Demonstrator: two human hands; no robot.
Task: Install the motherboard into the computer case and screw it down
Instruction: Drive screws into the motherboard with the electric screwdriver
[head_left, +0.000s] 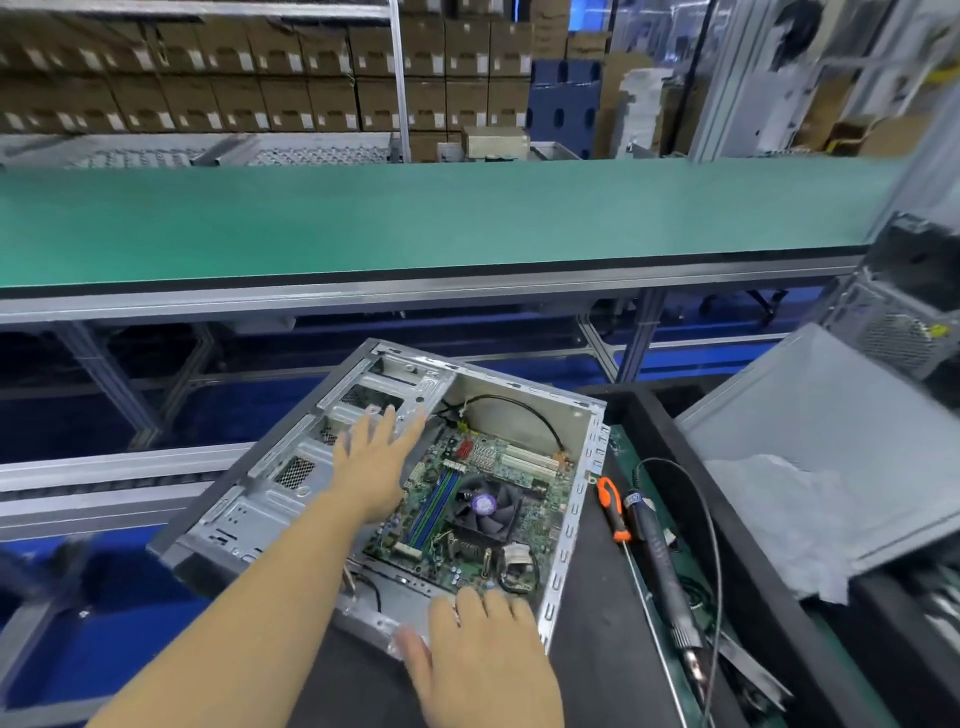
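Observation:
An open grey computer case (249, 512) lies on its side at the bench's left end. Inside it sits the green motherboard (519, 467) with a black fan cooler (485, 506) and blue memory slots. My left hand (376, 467) reaches in with fingers spread, over the motherboard's left edge and the drive cage. My right hand (480, 649) lies with straight fingers on the case's near rim, below the motherboard.
An orange-handled screwdriver (612, 512) and a black corded electric screwdriver (660, 561) lie on the dark bench right of the case. A grey side panel (831, 441) leans at the right. A green conveyor belt (415, 218) runs across behind, with stacked cartons beyond.

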